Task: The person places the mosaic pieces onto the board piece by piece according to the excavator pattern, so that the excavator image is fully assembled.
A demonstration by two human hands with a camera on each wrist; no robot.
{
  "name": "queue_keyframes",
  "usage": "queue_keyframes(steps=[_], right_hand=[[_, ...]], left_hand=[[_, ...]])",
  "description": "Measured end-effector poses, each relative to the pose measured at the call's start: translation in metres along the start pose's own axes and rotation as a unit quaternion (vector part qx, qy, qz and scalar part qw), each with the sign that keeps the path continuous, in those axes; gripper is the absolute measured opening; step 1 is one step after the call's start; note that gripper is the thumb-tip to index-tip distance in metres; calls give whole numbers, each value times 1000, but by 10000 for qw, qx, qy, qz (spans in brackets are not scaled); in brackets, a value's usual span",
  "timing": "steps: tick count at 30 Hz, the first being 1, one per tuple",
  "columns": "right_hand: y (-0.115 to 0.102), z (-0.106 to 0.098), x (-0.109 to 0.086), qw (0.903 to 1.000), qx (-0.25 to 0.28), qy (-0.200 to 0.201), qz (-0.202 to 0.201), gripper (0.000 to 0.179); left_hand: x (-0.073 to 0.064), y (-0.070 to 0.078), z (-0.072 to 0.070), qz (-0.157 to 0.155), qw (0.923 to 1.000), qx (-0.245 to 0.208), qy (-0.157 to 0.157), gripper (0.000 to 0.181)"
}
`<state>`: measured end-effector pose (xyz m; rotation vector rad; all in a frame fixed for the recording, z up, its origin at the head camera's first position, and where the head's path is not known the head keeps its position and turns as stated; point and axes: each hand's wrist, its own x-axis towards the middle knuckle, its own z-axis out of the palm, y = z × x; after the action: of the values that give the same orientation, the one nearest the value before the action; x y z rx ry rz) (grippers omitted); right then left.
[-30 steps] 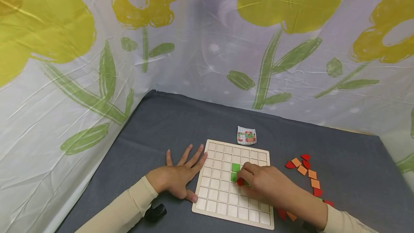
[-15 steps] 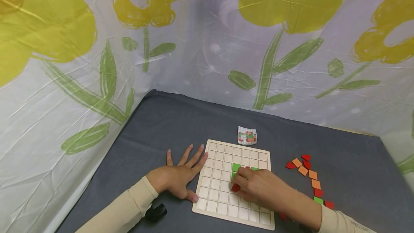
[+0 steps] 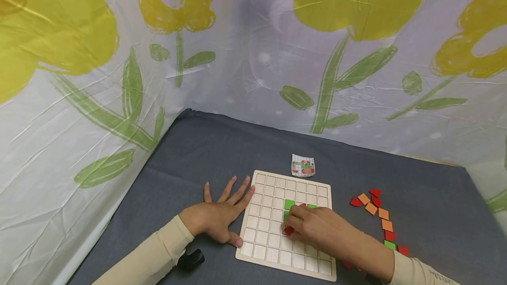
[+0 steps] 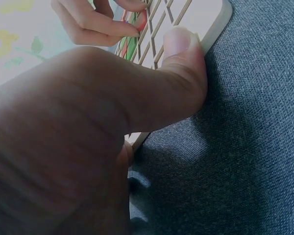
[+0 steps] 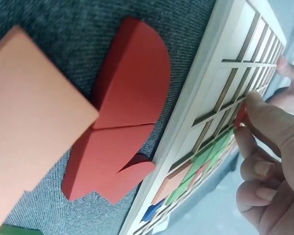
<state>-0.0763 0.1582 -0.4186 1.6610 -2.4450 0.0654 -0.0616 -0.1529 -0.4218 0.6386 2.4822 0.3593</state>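
Observation:
A pale wooden grid board [image 3: 261, 236] lies on the dark cloth. My right hand [image 3: 321, 228] is over its middle and pinches a small red tile [image 3: 288, 231] between thumb and fingertip, just below the green tiles [image 3: 289, 204]; the right wrist view shows this red tile [image 5: 240, 115] against the grid. My left hand [image 3: 219, 221] is spread at the board's left side, with fingertips at the edge and the thumb [image 4: 183, 58] resting on the rim. Green, red, orange and blue tiles sit in the grid, partly hidden by my right hand in the head view.
A small pattern card [image 3: 303, 166] lies behind the board. Loose orange tiles [image 3: 383, 213] and red tiles [image 3: 390, 235] trail down its right side, with a green one [image 3: 390, 245] among them. A black object [image 3: 191, 259] is beneath my left wrist. A flowered curtain [image 3: 245, 56] hangs behind.
My right hand has moved slightly left and toward me with the red tile, uncovering tiles in the upper row. Since half a second ago it has barely shifted. My left hand stays put.

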Motion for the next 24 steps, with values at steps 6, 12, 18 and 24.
queue_keyframes(steps=[6, 12, 18, 24], right_hand=[[0, 0, -1, 10000, 38, -50, 9, 18], [0, 0, -1, 10000, 11, 27, -20, 18], [0, 0, -2, 9999, 152, 44, -50, 17], [2, -4, -6, 9991, 388, 147, 21, 23]], left_hand=[[0, 1, 0, -9, 10000, -4, 9, 131], [0, 1, 0, -20, 10000, 37, 24, 131], [1, 0, 1, 13, 10000, 40, 41, 131], [2, -2, 2, 0, 10000, 72, 45, 131]])
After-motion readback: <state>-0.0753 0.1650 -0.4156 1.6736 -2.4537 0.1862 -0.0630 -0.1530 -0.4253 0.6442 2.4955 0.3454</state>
